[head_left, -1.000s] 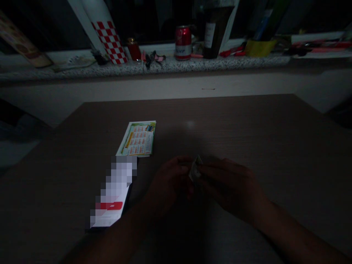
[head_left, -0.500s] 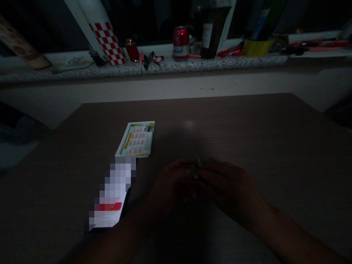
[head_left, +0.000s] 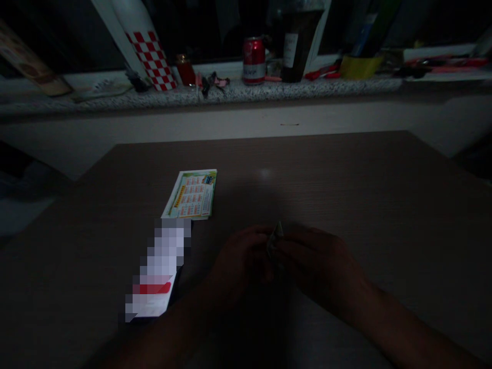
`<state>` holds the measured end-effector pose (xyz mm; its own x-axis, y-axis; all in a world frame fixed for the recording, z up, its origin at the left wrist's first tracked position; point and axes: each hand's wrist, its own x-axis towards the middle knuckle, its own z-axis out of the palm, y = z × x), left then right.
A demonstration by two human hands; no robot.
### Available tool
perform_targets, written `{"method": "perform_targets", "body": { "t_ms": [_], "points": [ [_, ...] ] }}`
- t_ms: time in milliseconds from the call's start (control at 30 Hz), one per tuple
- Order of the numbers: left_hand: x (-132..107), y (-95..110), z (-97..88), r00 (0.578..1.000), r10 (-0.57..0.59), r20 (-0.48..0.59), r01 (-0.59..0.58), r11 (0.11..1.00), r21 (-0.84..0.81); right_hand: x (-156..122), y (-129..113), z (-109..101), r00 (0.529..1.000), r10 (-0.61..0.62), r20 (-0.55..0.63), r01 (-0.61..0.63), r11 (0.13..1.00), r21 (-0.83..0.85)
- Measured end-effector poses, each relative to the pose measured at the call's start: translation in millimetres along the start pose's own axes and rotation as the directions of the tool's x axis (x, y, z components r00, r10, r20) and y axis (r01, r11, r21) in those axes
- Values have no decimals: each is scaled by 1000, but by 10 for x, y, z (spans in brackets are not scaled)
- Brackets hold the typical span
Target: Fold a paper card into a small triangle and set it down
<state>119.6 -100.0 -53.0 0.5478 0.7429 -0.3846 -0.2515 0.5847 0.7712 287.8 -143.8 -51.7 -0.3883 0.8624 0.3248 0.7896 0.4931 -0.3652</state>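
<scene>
A small folded piece of paper (head_left: 275, 238) with a pointed top stands between my hands over the middle of the table. My left hand (head_left: 246, 253) has its fingers closed at the paper's left side. From the right, my right hand (head_left: 317, 259) pinches the same paper with its fingers. Deep shadow hides the fingertips and the lower part of the paper. To the left lies a lit phone (head_left: 159, 271), its screen partly blurred out. Just beyond it is a stack of printed cards (head_left: 194, 195) with a calendar on top.
The brown wooden table (head_left: 346, 174) ends at a wall below a speckled stone sill (head_left: 230, 95). Along the sill stand a red can (head_left: 254, 61), a red-and-white checkered bottle (head_left: 151, 59), a dark cup (head_left: 300, 46) and a yellow holder (head_left: 360, 66).
The folded paper has turned slightly, and its pointed tip shows a little more clearly. My fingers have shifted a little around it. The phone and cards stay in place.
</scene>
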Motion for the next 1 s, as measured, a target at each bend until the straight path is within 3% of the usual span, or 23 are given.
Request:
{"method": "perform_targets", "body": {
  "t_ms": [200,367,467,533,600,667,733,833,1000],
  "points": [
    [-14,25,2,1000,0,-13,0,1000,9,6,17,-10,1000,-20,-5,20,1000,-6],
    [-56,109,-14,999,8,-44,-5,996,85,39,5,-30,999,45,-17,-44,996,74],
    [-84,168,-58,989,58,-134,-28,976,215,84,-15,-67,998,64,-23,-62,995,82],
    [-116,205,-89,972,140,-188,-55,915,400,130,-27,-99,996,85,-24,-82,992,93],
    [-161,243,-113,948,265,-173,-95,759,644,187,-34,-127,993,118,-18,-115,987,115],
    [-211,282,-137,909,409,-83,-151,506,849,256,-34,-145,989,150,-1,-149,981,128],
    [-255,328,-168,866,498,51,-194,239,951,343,-32,-155,985,169,30,-171,977,125],
    [-301,424,-239,857,485,176,-169,-58,984,531,-42,-153,980,179,81,-187,977,99],
    [-387,643,-388,883,445,148,17,-346,938,1047,-79,-37,961,249,121,-245,968,-48]
  ]
}}
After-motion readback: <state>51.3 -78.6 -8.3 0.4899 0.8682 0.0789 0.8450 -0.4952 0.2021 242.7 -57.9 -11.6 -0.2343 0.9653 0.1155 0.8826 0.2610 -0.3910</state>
